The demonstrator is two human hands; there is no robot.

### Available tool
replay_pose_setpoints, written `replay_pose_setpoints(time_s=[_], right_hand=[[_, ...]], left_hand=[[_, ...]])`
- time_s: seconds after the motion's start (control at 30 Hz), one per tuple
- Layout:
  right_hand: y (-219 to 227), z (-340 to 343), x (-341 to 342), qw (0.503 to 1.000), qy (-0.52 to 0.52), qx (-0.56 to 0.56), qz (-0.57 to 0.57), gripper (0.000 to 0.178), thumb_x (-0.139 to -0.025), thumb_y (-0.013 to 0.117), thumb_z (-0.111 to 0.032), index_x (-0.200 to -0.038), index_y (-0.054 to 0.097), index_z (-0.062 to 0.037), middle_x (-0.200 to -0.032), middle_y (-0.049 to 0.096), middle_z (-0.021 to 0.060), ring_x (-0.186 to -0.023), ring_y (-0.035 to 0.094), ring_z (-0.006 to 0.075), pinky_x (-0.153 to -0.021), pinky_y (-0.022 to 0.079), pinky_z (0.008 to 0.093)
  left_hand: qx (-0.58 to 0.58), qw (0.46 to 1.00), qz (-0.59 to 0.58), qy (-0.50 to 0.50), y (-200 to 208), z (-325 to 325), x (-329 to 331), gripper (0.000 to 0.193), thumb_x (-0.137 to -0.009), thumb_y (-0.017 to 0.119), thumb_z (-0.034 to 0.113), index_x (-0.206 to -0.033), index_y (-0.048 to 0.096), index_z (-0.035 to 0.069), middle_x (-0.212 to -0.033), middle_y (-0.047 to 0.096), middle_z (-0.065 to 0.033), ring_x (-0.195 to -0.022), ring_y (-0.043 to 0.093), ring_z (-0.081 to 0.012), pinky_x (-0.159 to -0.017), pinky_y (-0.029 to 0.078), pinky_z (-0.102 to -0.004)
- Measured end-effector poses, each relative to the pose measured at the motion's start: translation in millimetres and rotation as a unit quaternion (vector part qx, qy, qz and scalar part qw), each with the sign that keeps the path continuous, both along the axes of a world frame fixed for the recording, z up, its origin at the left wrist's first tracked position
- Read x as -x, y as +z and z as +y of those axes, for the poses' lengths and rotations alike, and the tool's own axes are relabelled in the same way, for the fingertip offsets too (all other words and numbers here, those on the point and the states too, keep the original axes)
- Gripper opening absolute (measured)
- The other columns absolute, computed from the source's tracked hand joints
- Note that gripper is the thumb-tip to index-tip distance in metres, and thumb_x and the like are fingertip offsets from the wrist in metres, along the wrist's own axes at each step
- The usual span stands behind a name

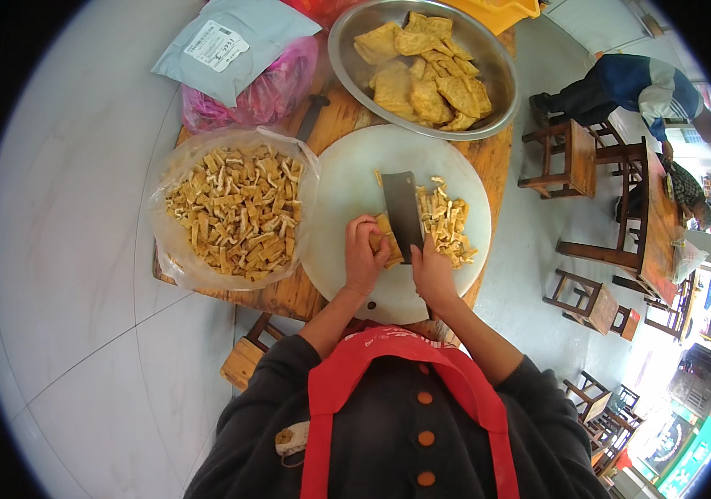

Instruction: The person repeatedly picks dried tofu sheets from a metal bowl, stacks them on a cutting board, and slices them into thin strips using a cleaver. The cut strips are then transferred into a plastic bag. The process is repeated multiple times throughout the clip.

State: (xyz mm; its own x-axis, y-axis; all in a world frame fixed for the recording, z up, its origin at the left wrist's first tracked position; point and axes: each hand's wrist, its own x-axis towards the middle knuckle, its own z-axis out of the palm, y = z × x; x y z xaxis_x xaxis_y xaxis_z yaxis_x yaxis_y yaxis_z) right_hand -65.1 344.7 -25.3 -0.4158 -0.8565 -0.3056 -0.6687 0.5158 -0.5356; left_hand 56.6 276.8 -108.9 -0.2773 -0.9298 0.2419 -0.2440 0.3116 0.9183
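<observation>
A round white cutting board lies in front of me. My right hand grips a cleaver, its broad dark blade standing across the middle of the board. To the left of the blade, my left hand has its fingers curled on a piece of fried tofu, pressing it to the board. Cut strips of fried tofu are heaped right of the blade. More strips fill a clear plastic bag at the left. A steel bowl beyond the board holds uncut fried tofu pieces.
A second knife lies on the wooden table, by a pink plastic bag and a grey packet. A yellow basket is at the back. Wooden stools, a table and two people are off to the right.
</observation>
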Motion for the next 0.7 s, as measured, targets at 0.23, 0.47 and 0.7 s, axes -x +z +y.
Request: replay_pose_setpoints(time_s=[0.23, 0.47, 0.7], right_hand=[[62, 41, 7, 0.997, 0.064, -0.044, 0.004, 0.031, -0.097, 0.051, -0.021, -0.116, 0.045, 0.0022, -0.064, 0.061, 0.0259, -0.063, 0.061, 0.0469, -0.058, 0.048, 0.0542], [55, 40, 5, 0.992, 0.076, -0.096, -0.005, 0.032, -0.096, 0.051, -0.018, -0.117, 0.045, 0.0062, -0.068, 0.061, 0.0291, -0.066, 0.062, 0.0471, -0.061, 0.049, 0.0541], [16, 22, -1, 0.994, 0.082, -0.069, -0.001, 0.026, -0.096, 0.051, -0.018, -0.108, 0.045, 0.0043, -0.068, 0.061, 0.0289, -0.068, 0.061, 0.0486, -0.063, 0.048, 0.0556]], left_hand=[[0.035, 0.999, -0.026, 0.011, 1, 2, 3, 0.023, -0.078, 0.063, -0.003, -0.094, 0.048, 0.003, -0.11, 0.049, -0.0146, -0.104, 0.05, -0.0338, -0.09, 0.043, -0.0404], [0.056, 0.996, -0.074, 0.016, 0, 1, 6, 0.025, -0.074, 0.066, -0.004, -0.092, 0.049, 0.004, -0.11, 0.048, -0.0143, -0.107, 0.048, -0.0344, -0.092, 0.042, -0.0411], [0.048, 0.996, -0.08, 0.011, -13, -4, 7, 0.028, -0.072, 0.067, -0.004, -0.093, 0.05, 0.003, -0.111, 0.049, -0.0152, -0.107, 0.048, -0.0356, -0.092, 0.042, -0.0419]])
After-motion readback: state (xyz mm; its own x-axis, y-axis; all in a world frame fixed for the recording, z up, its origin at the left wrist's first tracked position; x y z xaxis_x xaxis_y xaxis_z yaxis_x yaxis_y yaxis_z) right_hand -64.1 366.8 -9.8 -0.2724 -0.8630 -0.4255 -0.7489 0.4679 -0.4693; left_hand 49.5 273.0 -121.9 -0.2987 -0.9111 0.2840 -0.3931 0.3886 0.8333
